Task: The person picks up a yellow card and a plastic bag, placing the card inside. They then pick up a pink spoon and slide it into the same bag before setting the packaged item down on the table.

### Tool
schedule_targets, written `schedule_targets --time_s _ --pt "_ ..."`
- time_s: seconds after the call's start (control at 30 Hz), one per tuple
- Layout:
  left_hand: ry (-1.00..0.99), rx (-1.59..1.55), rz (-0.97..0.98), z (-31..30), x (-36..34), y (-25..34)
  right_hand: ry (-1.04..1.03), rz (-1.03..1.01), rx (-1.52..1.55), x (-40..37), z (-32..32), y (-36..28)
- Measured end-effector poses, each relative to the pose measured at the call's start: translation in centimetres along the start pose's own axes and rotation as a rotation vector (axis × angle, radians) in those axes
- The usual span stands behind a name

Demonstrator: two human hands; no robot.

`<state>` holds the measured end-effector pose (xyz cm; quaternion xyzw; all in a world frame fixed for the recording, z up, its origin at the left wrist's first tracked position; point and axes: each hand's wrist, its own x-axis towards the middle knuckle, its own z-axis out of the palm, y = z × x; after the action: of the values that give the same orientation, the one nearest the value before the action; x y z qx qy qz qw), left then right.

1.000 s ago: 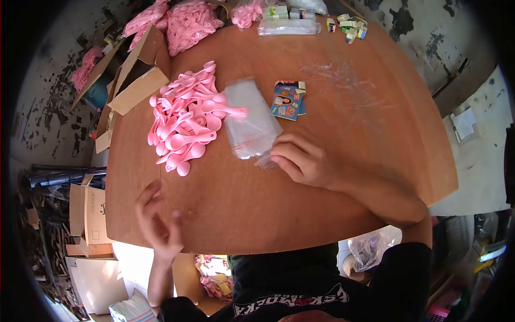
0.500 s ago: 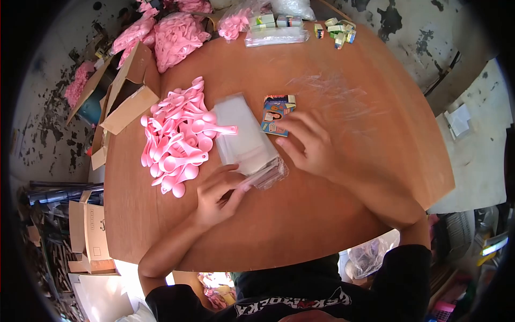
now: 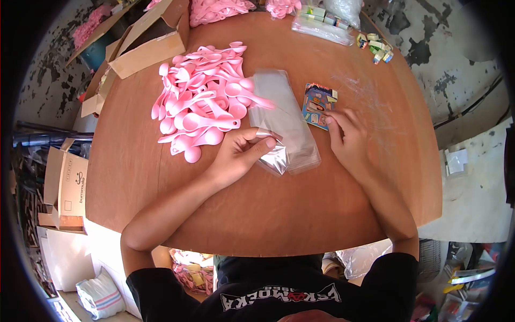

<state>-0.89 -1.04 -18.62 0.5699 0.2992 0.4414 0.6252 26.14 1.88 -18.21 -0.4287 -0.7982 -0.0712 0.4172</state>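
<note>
A: Where are the bags (image 3: 284,115)?
B: Centre frame on the tabletop (image 3: 268,214), beside the spoons (image 3: 198,107); the left hand (image 3: 241,153) pinches the nearest one.
A: Right hand (image 3: 348,140)?
B: Unclenched, fingertips resting on the cards (image 3: 316,102), right of centre.

Two hands: left hand (image 3: 238,155), right hand (image 3: 348,137). One round table (image 3: 268,214). One loose heap of pink spoons (image 3: 201,102), dozens, too many to count. One stack of clear bags (image 3: 287,115), sheet count unreadable, plus one single bag (image 3: 274,159) lifted off its near end. One small stack of printed cards (image 3: 317,102), number unclear. Two lots of bagged spoons (image 3: 220,6) at the far edge. One clear packet (image 3: 319,28). About five small coloured blocks (image 3: 375,45). Two cardboard boxes countable: open box (image 3: 145,37) by the table, printed box (image 3: 64,177) on the floor.
</note>
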Motion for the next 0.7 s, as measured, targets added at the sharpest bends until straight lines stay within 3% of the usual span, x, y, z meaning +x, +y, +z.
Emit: schedule_targets --time_s 0.07,0.2,0.27,0.47,0.7 --pt "-0.02 -0.028 -0.018 0.1 0.1 0.3 0.008 0.203 0.056 -0.3 -0.5 -0.4" --pt "-0.036 0.038 -0.012 -0.3 0.2 0.3 0.131 0.22 0.096 -0.3 -1.2 -0.9" --pt "-0.111 -0.036 -0.113 -0.4 0.2 0.5 0.285 0.24 0.41 -0.7 -1.0 -0.6" --pt "-0.115 0.036 -0.07 0.1 0.3 0.6 0.205 0.479 0.849 -0.6 -1.7 -2.4" --pt "-0.219 0.104 -0.032 0.0 0.2 0.7 0.127 0.584 0.94 -0.8 -1.3 -3.3"
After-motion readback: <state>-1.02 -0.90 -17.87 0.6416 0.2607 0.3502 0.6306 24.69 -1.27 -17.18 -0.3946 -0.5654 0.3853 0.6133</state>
